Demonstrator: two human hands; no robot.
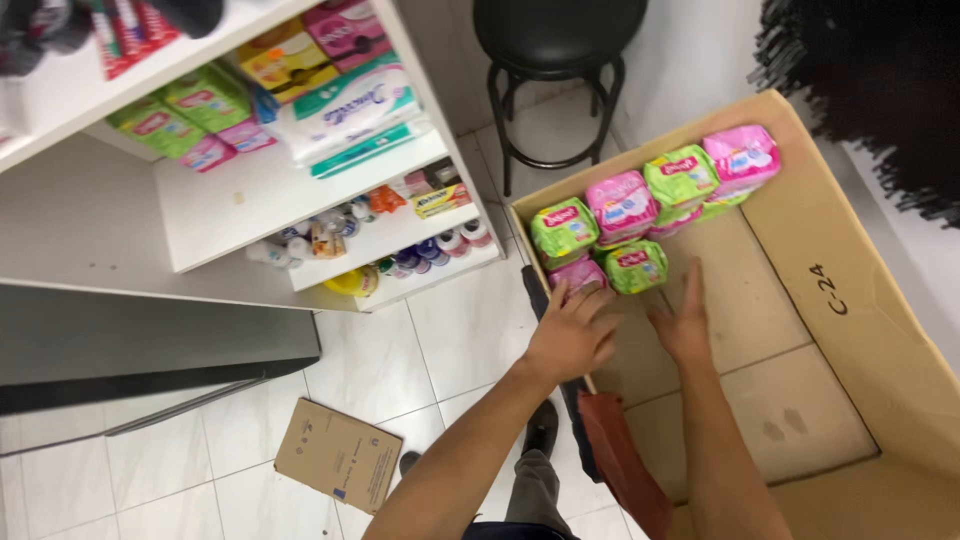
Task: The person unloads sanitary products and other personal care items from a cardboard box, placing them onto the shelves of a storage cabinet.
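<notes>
Inside the cardboard box (840,300), both hands reach toward soft packs stacked at its far end: the left hand (572,335) lies on a pink pack (578,274) with fingers loosely spread, holding nothing yet. Beside it, the right hand (684,322) rests flat and empty on the box floor, just short of a green pack (637,265), likely bracing.
</notes>
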